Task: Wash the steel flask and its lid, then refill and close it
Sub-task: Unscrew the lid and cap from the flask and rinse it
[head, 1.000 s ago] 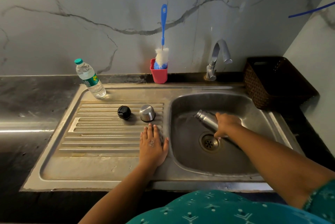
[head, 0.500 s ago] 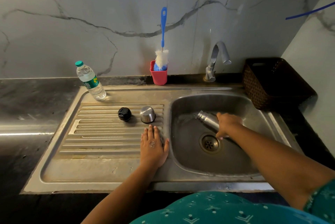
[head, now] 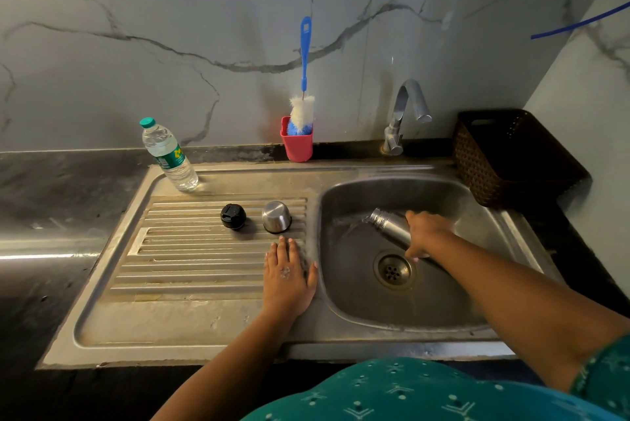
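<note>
My right hand (head: 426, 231) grips the steel flask (head: 388, 224) inside the sink basin (head: 453, 311). The flask lies tilted, its open mouth pointing left and down, and water runs out of it onto the basin floor. Its lower part is hidden behind my hand and forearm. On the ribbed drainboard (head: 191, 264) stand the black inner lid (head: 233, 216) and the steel cup lid (head: 276, 217), mouth down. My left hand (head: 289, 276) rests flat, fingers straight, on the drainboard's right edge, just in front of the steel cup lid.
A plastic water bottle (head: 168, 155) with a green cap stands at the drainboard's back left. A red holder (head: 297, 144) with a blue bottle brush (head: 304, 80) sits against the marble wall. The tap (head: 405, 114) is behind the basin, a dark woven basket (head: 511, 158) at right.
The flask has stayed tilted in my right hand over the drain, with water spreading from its mouth. My left hand has not moved. The view has shifted slightly.
</note>
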{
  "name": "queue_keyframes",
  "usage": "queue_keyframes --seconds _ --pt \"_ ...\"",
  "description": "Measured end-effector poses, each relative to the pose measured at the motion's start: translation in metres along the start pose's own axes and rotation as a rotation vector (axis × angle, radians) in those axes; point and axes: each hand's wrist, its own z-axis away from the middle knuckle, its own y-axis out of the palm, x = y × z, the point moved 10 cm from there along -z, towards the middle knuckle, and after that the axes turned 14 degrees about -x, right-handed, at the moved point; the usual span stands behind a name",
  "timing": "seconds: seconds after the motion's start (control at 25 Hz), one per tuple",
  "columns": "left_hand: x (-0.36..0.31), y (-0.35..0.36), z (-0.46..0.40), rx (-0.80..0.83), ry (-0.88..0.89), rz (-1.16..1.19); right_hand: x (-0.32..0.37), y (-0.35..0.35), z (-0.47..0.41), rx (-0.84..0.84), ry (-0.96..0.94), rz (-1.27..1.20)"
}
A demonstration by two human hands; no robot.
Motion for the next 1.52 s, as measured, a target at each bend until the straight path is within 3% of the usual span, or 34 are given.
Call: queue_keyframes --seconds 1.52 --pt "-0.0015 -0.0034 0.0017 0.017 0.001 0.010 0.0085 -0.0030 0.0077 0.032 -0.008 0.085"
